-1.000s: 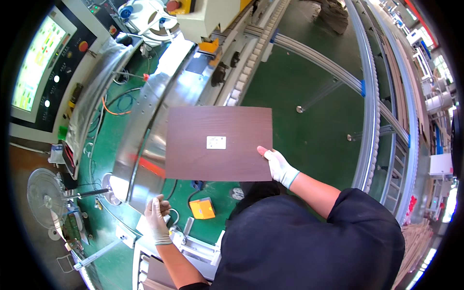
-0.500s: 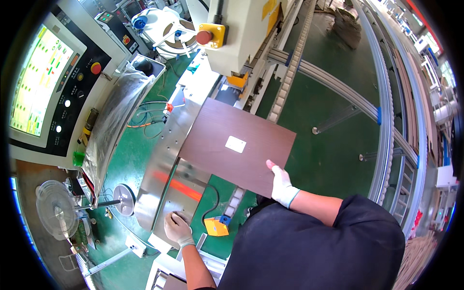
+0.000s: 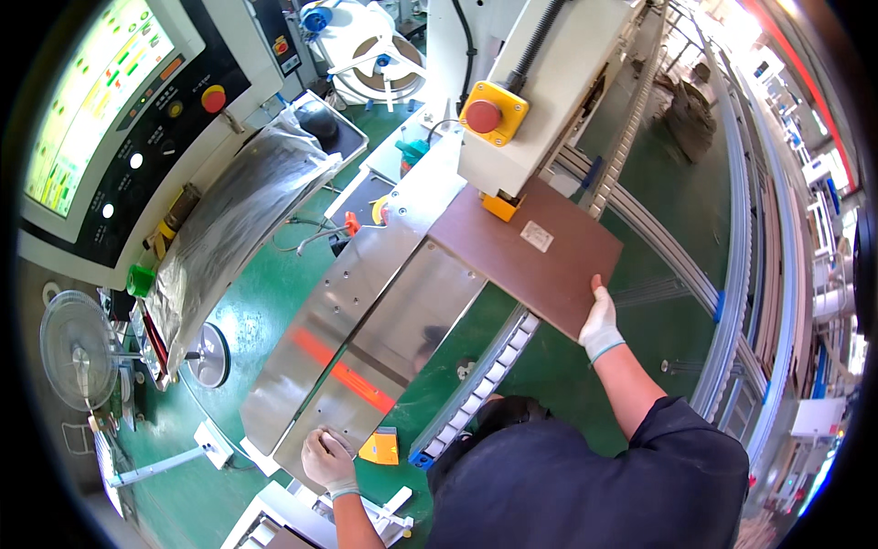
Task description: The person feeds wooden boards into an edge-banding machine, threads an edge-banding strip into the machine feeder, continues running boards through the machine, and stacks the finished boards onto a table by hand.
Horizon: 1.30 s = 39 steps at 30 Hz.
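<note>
My right hand [image 3: 600,322], in a white glove, grips the near right corner of a brown rectangular panel [image 3: 512,252]. The thumb lies along the panel's edge; the other fingers are hidden beneath. A small white label [image 3: 537,236] sits on the panel's upper face. The far part of the panel passes under a yellow block [image 3: 501,207] on the machine head. My left hand [image 3: 329,465], gloved too, rests at the near end of the steel table [image 3: 402,320] with its fingers curled in. Whatever they may hold cannot be made out.
A red button on a yellow box [image 3: 483,116] is mounted on the machine head. To the left stand a control console [image 3: 137,137], a plastic-covered shelf [image 3: 229,201] and a fan [image 3: 80,348]. A roller rail [image 3: 480,389] runs beside my body; metal frames [image 3: 732,229] stretch along the right.
The panel has moved away from me and to the right, under the machine head, with my right hand still on its corner. My left hand stays at the table's near end. The view has shifted.
</note>
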Tool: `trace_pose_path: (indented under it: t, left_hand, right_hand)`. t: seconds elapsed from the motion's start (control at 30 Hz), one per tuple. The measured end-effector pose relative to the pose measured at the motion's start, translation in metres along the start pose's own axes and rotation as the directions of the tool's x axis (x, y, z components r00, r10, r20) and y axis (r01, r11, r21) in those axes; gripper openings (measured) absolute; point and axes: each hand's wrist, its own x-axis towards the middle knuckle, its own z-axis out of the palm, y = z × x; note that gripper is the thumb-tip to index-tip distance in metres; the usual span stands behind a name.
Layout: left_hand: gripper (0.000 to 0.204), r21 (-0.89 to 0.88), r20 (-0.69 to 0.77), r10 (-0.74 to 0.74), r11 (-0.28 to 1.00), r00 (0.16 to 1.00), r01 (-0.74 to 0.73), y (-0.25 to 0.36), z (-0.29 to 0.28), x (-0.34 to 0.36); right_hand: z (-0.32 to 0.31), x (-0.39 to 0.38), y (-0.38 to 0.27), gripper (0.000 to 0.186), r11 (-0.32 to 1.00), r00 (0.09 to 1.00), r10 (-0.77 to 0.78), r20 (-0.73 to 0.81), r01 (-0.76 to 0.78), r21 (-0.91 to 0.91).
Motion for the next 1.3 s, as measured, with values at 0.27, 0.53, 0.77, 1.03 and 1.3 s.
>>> trace_pose_path:
  t: [0.27, 0.53, 0.77, 1.03, 1.3]
  left_hand:
    - [0.014, -0.048, -0.046, 0.017, 0.999, 0.999, -0.019, 0.005, -0.001, 0.005]
    - [0.018, -0.193, -0.028, -0.016, 0.981, 0.999, 0.011, 0.010, -0.014, 0.007]
    - [0.035, -0.737, 0.170, -0.123, 0.643, 0.978, 0.209, 0.017, -0.031, -0.013]
    - [0.058, -0.669, -0.256, -0.235, 0.744, 0.938, 0.004, 0.082, -0.084, -0.009]
    - [0.048, -0.990, -0.045, -0.809, -0.042, 0.587, -0.134, 0.056, -0.095, -0.003]
  right_hand:
    - [0.014, 0.064, -0.048, 0.043, 0.751, 0.750, -0.656, -0.087, 0.637, -0.173]
    - [0.237, -0.088, 0.103, 0.049, 0.264, 0.240, -0.256, 0.936, 0.949, -0.171]
    - [0.378, 0.015, 0.179, 0.041, 0.228, 0.112, 0.111, 0.987, 0.964, -0.135]
    - [0.357, -0.250, 0.180, 0.021, -0.013, -0.717, -0.002, 0.697, 0.697, 0.717]
    - [0.269, -0.339, 0.242, 0.033, 0.280, -0.744, 0.425, 0.515, 0.650, 0.707]
